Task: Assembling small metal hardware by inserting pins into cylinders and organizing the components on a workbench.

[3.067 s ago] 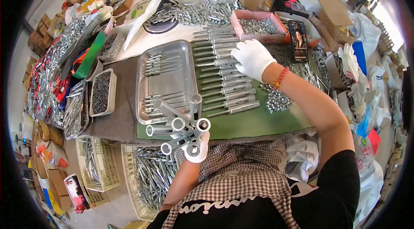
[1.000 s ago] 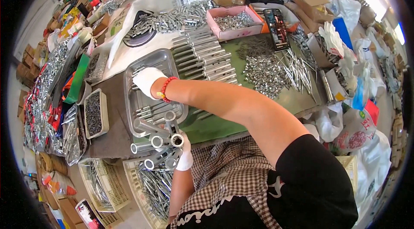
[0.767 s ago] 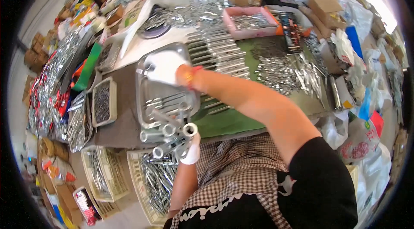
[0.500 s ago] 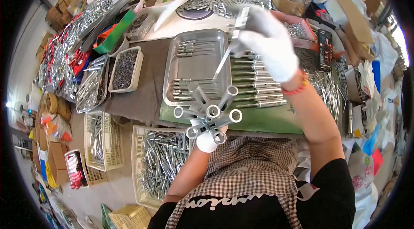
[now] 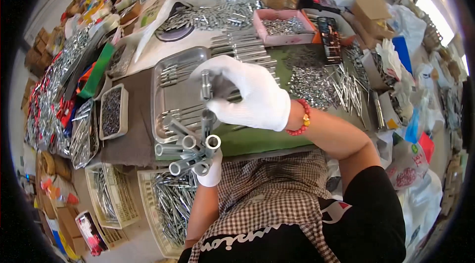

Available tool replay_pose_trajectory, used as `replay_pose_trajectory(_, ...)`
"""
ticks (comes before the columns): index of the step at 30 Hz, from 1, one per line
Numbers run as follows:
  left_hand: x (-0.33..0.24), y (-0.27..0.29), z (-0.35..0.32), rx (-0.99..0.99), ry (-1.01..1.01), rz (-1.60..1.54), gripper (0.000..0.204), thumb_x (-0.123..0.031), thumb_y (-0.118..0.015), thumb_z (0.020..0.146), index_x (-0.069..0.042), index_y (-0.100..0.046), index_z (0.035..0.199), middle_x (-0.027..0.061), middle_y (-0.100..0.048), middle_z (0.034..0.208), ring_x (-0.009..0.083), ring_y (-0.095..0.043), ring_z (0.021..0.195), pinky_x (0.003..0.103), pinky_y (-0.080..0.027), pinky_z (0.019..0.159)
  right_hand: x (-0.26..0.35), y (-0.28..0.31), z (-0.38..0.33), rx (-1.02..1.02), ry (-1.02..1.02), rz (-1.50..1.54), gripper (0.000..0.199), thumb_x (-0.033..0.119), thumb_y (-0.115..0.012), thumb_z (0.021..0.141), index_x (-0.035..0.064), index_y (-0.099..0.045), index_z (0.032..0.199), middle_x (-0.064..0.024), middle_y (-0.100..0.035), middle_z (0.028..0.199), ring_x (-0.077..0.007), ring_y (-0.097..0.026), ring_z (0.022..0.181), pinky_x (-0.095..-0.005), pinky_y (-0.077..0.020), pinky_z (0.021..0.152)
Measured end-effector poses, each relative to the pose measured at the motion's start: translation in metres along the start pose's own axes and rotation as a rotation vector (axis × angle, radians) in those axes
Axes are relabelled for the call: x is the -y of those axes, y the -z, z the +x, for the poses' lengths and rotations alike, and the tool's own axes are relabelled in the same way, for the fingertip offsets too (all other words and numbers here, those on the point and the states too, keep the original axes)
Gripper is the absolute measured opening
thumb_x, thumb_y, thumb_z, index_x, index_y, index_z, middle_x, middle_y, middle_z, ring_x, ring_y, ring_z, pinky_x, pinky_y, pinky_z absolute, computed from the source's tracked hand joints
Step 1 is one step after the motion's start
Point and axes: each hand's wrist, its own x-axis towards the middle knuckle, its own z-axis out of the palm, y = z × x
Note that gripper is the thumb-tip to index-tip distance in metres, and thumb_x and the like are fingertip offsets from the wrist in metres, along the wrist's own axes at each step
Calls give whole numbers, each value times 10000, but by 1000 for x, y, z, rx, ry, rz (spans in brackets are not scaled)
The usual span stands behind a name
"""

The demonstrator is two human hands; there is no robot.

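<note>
My gloved left hand (image 5: pixel 212 171), mostly hidden, is closed around a bundle of several metal tubes (image 5: pixel 190 142) with their round open ends up. Just beyond it, my white-gloved right hand (image 5: pixel 250 92) is pinched on a slim silver metal piece (image 5: pixel 206 87) standing near upright. Its lower end is close to the tubes; whether they touch, I cannot tell. Under and behind the hands lies a steel tray (image 5: pixel 156 77) holding two groups of thin rods with thicker silver ends (image 5: pixel 170 72). Past the right hand, a row of metal tubes (image 5: pixel 242 45) lies on the bench.
A pink box (image 5: pixel 259 29) of small metal parts stands at the back. Loose small parts (image 5: pixel 314 84) and thin rods (image 5: pixel 349 89) are heaped on the right. A white tub (image 5: pixel 124 114) of dark screws sits left. Below the bench edge is a cream crate (image 5: pixel 148 213) of metal rods.
My right hand has moved left and nearer, from beyond the tray's right side to just above the tube bundle. The left hand still grips the bundle. The whole view has shifted.
</note>
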Motion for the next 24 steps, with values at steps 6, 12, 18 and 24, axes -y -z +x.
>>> replay_pose_trajectory(6, -28, -14, -14, 169, 715, -2025, 315, -113, -522, 914, 40, -526, 1190, 198, -540, 1204, 322, -536, 1090, 417, -464, 921, 6, 3, 0, 54, 146, -255, 348, 112, -670, 748, 89, -588, 1086, -93, -656, 885, -225, -681, 759, -324, -545, 687)
replay_pose_trajectory(12, -12, 6, -2, 228, 953, -2067, 382, -122, -618, 861, 25, -507, 1195, 167, -541, 1166, 310, -541, 1038, 405, -465, 876, 5, 6, 0, 210, -24, -15, 291, 130, -673, 776, 80, -617, 1057, -66, -659, 903, -193, -663, 798, -307, -529, 734)
replay_pose_trajectory(18, -3, 14, 10, 168, 1078, -2207, 480, -85, -707, 782, 11, -503, 1205, 147, -544, 1143, 269, -529, 1046, 381, -445, 902, -15, -2, 0, 271, -17, 137, 360, 298, -705, 797, 70, -653, 1071, -74, -646, 931, -208, -636, 890, -312, -506, 826)
replay_pose_trajectory(24, 0, 23, 23, -249, 1076, -2188, 265, 127, -527, 772, -56, -499, 962, 37, -528, 795, 119, -480, 582, 248, -387, 478, -18, -12, -9, 273, 89, -14, 319, 304, -722, 796, 77, -677, 1015, -85, -642, 935, -216, -630, 889, -318, -499, 819)
